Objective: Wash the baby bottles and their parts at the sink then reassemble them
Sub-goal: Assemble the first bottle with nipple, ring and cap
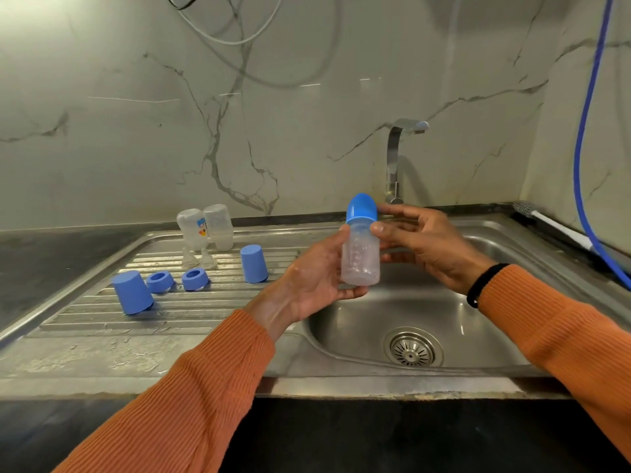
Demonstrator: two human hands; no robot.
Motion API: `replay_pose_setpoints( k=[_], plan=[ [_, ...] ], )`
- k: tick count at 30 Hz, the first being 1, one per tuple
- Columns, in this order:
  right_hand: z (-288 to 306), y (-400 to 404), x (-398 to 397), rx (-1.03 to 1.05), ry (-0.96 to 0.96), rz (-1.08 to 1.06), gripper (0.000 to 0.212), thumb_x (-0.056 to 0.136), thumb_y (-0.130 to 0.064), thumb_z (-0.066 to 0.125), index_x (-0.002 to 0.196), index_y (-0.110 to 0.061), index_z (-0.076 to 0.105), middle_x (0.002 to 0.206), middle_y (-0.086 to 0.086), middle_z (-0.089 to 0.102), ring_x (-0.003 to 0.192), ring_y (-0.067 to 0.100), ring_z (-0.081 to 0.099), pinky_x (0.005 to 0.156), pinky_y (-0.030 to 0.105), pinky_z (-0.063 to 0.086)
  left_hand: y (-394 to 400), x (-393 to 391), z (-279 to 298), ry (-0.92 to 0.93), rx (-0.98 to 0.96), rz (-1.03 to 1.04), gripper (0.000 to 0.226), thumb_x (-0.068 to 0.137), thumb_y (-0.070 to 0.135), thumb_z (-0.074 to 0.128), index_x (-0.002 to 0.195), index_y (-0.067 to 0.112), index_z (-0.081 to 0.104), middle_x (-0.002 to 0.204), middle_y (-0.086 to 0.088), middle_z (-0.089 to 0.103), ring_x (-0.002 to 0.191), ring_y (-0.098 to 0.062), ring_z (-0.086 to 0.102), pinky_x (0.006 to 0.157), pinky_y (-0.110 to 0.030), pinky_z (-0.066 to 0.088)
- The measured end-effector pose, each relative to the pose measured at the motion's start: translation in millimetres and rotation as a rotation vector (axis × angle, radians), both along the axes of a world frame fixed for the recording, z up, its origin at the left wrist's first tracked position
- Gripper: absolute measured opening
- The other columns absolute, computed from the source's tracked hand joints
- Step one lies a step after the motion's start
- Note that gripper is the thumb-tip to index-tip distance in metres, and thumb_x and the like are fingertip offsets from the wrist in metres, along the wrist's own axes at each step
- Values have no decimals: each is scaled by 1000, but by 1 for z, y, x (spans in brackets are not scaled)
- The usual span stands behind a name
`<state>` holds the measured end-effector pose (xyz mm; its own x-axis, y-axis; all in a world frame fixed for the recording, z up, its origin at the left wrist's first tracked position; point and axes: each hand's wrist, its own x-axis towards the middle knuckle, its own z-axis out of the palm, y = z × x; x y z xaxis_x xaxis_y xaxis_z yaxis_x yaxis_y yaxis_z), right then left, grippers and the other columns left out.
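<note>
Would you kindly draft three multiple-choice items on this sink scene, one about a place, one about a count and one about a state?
1. Where do the two upturned clear bottles stand?
A. In the basin
B. At the back of the draining board
C. On the dark counter

2. How many blue collar rings lie on the draining board?
A. One
B. Two
C. Four

3. What is the state of the bottle in the left hand?
A. Capped
B. Uncapped
C. Lying in the sink

Answers:
1 B, they stand near the wall behind the teats.
2 B, two rings sit between the loose blue caps.
3 A, a blue cap covers its top, by the right hand.
</note>
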<state>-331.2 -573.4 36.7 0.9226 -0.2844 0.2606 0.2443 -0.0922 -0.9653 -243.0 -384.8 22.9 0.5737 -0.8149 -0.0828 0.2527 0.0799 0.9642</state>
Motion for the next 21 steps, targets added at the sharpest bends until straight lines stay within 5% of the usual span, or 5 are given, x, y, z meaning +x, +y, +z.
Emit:
replay_pose_setpoints(
  k=[7,13,21],
  plan=[
    [30,32,3,-34,14,91,64,87,-24,80,145,-33,54,113,10,77,103,29,75,87,44,62,23,1,27,-147,-26,160,52,100,58,53,135,21,63,120,-6,75,109,-21,72,93,-38,55],
    [43,85,28,-57,-31,75,41,80,-15,86,114,-3,67,105,14,78,99,32,76,89,47,62,99,9,38,-349,-81,250,36,102,40,60,130,20,68,122,-6,74,112,-22,71,103,-44,52],
    [53,212,89,-168,11,173,27,88,-15,82,113,-8,74,98,11,78,86,21,73,81,38,64,229,29,42,-555,-66,643,48,90,13,78,136,18,63,117,-3,76,108,-20,73,85,-30,55]
  ],
)
